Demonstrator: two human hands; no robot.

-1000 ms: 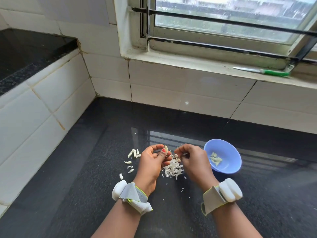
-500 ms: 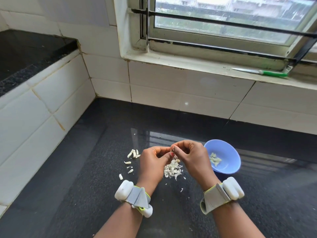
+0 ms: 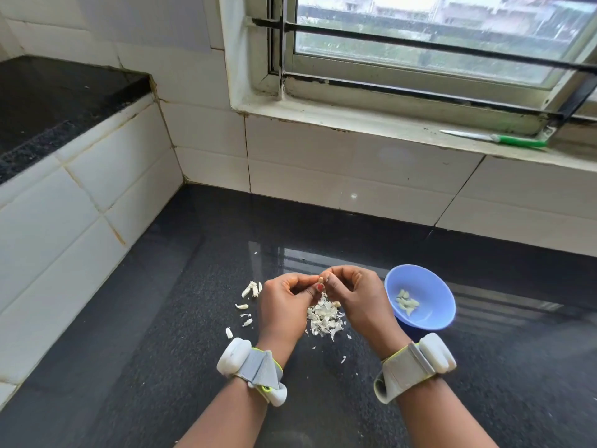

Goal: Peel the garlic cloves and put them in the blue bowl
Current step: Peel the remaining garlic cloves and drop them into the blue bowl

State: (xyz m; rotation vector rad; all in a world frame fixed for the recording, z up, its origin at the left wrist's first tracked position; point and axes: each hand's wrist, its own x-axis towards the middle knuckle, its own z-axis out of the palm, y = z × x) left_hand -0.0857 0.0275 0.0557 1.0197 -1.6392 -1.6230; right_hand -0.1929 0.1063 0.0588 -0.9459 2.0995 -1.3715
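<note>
I am pinching one garlic clove (image 3: 320,280) between my left hand (image 3: 284,302) and right hand (image 3: 353,295), which have drawn together since a second ago, so peeling is resuming. The clove is standing roughly upright, long axis vertical, above the skin pile (image 3: 324,318) on the surface (image 3: 161,350). The blue bowl (image 3: 434,315) is waiting just right, already holding peeled cloves (image 3: 407,302).

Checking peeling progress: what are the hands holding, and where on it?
Both the left hand and right hand pinch one garlic clove between fingertips, from opposite sides.
</note>
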